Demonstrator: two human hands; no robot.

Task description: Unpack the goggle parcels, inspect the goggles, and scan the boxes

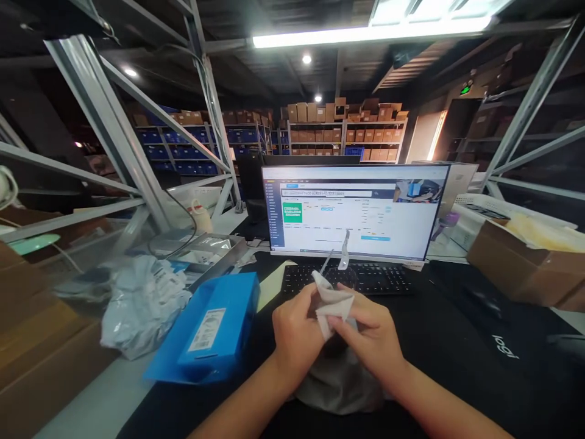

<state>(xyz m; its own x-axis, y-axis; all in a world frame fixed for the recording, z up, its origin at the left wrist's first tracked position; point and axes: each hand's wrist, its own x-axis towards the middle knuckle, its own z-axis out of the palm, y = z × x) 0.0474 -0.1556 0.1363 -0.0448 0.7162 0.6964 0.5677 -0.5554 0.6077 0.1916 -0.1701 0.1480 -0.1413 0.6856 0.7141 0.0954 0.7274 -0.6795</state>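
Observation:
In the middle of the view, my left hand point(299, 323) and my right hand point(368, 329) are closed close together in front of the keyboard. Between them is a crumpled white wipe point(336, 305), pinched by the fingers and thumb of my right hand. My left fingers curl round the wipe's other side. Two thin arms of what looks like a pair of glasses point(344, 253) stick up past the wipe, and the fingers and wipe hide most of the frame. Grey fabric point(338, 384) lies below my hands.
A blue box point(219, 329) with a white label lies left of my hands, beside a crumpled plastic bag point(141, 305). Behind stand a black keyboard point(388, 279) and a lit monitor point(329, 213). A black mouse point(482, 302) and an open cardboard box point(516, 262) are at right.

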